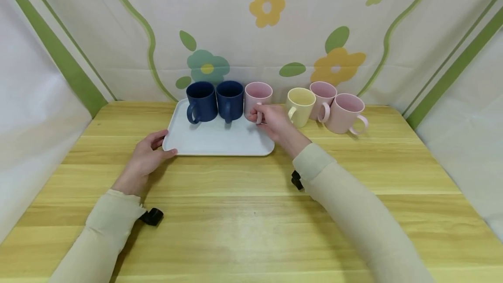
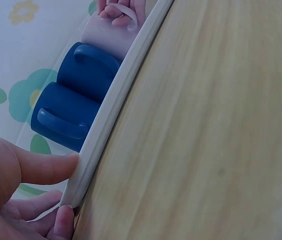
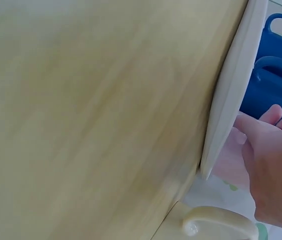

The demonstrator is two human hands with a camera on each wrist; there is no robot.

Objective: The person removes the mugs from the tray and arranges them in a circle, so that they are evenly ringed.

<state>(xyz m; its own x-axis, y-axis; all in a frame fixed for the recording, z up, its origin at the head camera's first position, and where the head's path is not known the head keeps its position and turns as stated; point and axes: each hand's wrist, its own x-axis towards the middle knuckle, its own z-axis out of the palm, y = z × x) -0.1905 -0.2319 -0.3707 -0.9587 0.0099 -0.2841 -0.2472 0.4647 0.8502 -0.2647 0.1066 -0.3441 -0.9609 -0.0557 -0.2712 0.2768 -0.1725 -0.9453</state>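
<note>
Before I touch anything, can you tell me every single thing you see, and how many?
Table: 1, light wood, in front of the person
Tray: 1, white, on the table, toward the back
Blue mugs: 2, dark blue, side by side at the tray's back
Pink mug: 1, pale pink, at the tray's back, right of the blue mugs
Yellow mug: 1, pale yellow, on the table, right of the tray
Other pink mugs: 2, pale pink, right of the yellow mug
Cloth: pieces hard to count, white with printed flowers, behind and both sides
Black parts: 2, black, one by each wrist
Sleeves: 2, beige, on both arms
Left hand: 1, bare, gripping the tray's near left corner
Right hand: 1, bare, holding the first pink mug
</note>
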